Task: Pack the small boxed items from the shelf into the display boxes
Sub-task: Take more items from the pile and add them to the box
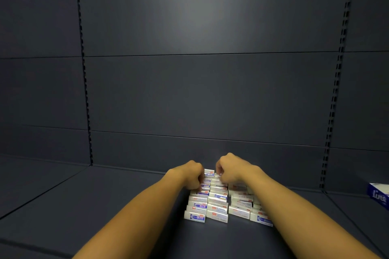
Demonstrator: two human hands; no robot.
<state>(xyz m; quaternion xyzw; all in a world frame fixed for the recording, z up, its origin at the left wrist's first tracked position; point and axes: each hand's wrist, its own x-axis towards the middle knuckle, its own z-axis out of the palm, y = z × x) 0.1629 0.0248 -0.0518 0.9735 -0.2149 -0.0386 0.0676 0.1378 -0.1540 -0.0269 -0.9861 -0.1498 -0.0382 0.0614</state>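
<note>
Several small white boxes with blue and red print (217, 206) stand in tight rows on the dark shelf (105, 206), near its middle. My left hand (190, 174) reaches to the far end of the left rows, its fingers curled down onto the boxes there. My right hand (230, 167) is beside it at the far end of the middle rows, fingers curled around boxes. One box (209, 172) shows between the two hands. My right forearm covers part of the right-hand rows.
A dark back panel (200, 90) rises behind the shelf, with slotted uprights (85, 82) at left and right. A blue and white carton (379, 194) sits at the far right edge of the shelf.
</note>
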